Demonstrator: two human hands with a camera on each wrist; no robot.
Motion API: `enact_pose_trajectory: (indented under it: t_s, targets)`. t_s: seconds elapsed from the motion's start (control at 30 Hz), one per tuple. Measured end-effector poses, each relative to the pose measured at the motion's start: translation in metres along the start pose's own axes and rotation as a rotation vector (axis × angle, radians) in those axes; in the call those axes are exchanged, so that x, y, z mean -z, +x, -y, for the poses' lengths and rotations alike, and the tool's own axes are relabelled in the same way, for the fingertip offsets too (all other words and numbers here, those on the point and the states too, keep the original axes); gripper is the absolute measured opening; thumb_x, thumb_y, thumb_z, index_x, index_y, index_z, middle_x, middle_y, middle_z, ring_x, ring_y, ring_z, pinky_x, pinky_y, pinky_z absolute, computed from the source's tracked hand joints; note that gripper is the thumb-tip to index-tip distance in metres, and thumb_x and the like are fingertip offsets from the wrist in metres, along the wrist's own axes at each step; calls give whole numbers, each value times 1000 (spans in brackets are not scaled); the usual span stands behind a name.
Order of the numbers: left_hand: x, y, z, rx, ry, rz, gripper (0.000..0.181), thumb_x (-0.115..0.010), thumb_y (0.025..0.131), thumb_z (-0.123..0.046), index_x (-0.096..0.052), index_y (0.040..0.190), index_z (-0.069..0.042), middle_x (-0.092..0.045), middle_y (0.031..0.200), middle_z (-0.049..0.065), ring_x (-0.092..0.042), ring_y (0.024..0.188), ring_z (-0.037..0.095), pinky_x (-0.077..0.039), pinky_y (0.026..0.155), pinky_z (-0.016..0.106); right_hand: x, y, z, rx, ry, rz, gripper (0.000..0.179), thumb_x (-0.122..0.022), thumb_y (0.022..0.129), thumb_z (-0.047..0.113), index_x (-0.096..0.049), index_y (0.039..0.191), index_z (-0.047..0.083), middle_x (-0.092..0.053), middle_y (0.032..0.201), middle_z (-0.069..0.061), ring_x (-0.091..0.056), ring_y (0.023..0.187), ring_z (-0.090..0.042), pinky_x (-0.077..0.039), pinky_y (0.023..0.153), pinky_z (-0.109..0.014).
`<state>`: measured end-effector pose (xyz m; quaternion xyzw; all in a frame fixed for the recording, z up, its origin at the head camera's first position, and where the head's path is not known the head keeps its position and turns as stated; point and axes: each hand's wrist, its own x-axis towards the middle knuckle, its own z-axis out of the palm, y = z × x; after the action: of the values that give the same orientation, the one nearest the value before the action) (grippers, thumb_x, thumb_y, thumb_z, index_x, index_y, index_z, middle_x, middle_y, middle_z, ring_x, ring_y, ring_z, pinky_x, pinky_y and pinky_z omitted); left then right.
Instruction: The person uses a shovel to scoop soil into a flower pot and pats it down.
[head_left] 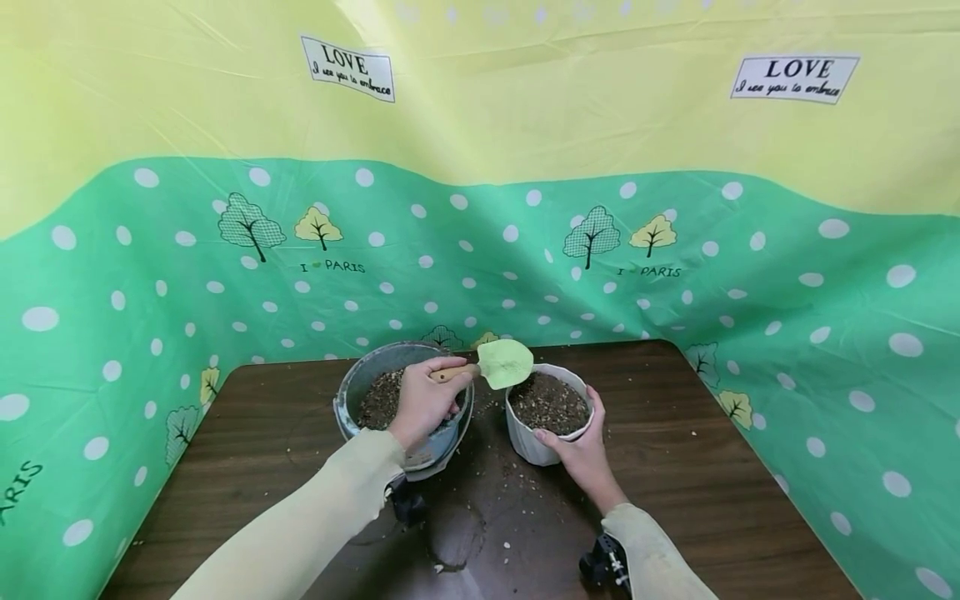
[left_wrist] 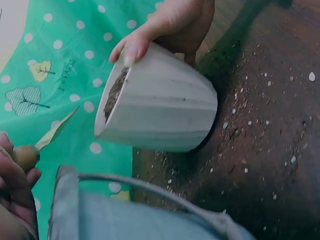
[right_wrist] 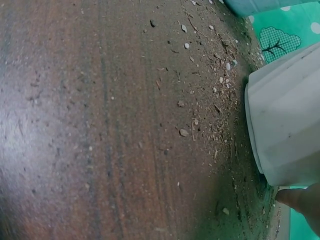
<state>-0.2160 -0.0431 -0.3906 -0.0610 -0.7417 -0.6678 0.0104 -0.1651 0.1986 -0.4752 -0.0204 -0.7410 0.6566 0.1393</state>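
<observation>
My left hand (head_left: 427, 400) grips the wooden handle of a small trowel (head_left: 506, 364) with a pale green blade. The blade is raised at the left rim of a white flower pot (head_left: 531, 440), and no soil shows on the side facing me. Dark soil (head_left: 551, 403) fills the pot almost to its rim. With thumb and fingers spread round its right side, my right hand (head_left: 585, 454) holds the pot. Below the left hand stands a grey-blue bucket (head_left: 349, 400) with soil inside; its handle (left_wrist: 150, 186) hangs down in the left wrist view.
Spilled soil crumbs and pale bits (right_wrist: 215, 100) lie on the dark wooden table (head_left: 690, 483) between and in front of the containers. A green and yellow patterned cloth (head_left: 480, 275) hangs close behind the table and along its sides.
</observation>
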Motion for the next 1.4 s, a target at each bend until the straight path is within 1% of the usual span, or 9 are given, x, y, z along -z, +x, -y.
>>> enact_pose_trajectory:
  t_s: [0.2,0.47,0.63,0.73,0.87,0.97,1.07,1.2,1.4]
  targets:
    - [20,1,-5,33,25,-16,32,-79,87,-19,-74,115,-5,-72,86,20,-53,42,14,-45,42,28,0,0,2,2,-2,1,108,-81,76,1,-6,154,1,-17,155,-26,-23,139,-38,-18,113,-50]
    - [49,4,-9,37,76,-64,33,-81,85,-22,-74,114,-7,-72,88,19,-58,47,22,-49,47,34,8,3,1,-10,-20,36,109,-81,76,0,-5,154,3,-18,153,-27,-24,138,-40,-19,112,-53]
    - [69,5,-8,36,87,-94,33,-80,86,-22,-74,115,-7,-72,92,14,-60,51,25,-52,49,36,14,12,-19,-34,-18,84,112,-81,78,3,-2,156,10,-14,156,-24,-20,140,-39,-17,113,-54]
    - [82,5,-7,28,103,-108,34,-79,88,-19,-73,117,-4,-71,99,15,-62,55,21,-54,52,35,15,17,-34,-28,-15,94,112,-81,79,3,-2,157,14,-13,156,-21,-20,140,-37,-16,113,-52]
    - [99,4,-7,2,152,-130,33,-77,89,-14,-71,119,0,-69,104,18,-62,58,15,-55,53,34,15,18,-39,-3,-7,101,111,-80,79,2,-3,156,15,-14,156,-20,-22,139,-37,-17,113,-52]
    - [112,2,-8,-8,199,-149,32,-76,89,-14,-72,118,-1,-69,104,18,-62,59,14,-55,54,34,14,18,-38,3,1,109,110,-80,79,2,-3,156,16,-15,155,-20,-22,139,-37,-17,113,-53]
    - [123,0,-8,-22,253,-157,29,-76,90,-14,-72,117,-3,-69,104,17,-64,62,21,-55,53,33,13,18,-35,-3,-3,115,110,-80,80,3,-2,156,17,-15,155,-20,-22,139,-37,-17,113,-53]
    - [135,-4,-6,-81,363,-148,26,-75,89,-12,-73,114,-2,-72,100,18,-66,65,30,-50,48,29,13,18,-34,-12,-10,117,111,-80,80,3,-1,157,17,-14,156,-20,-21,139,-37,-17,113,-53]
    - [146,-6,-2,-155,528,-142,22,-73,89,-7,-74,111,-3,-73,104,17,-71,81,25,-49,51,27,14,19,-36,-17,-12,122,113,-80,80,2,2,157,17,-12,157,-20,-20,140,-38,-16,113,-54]
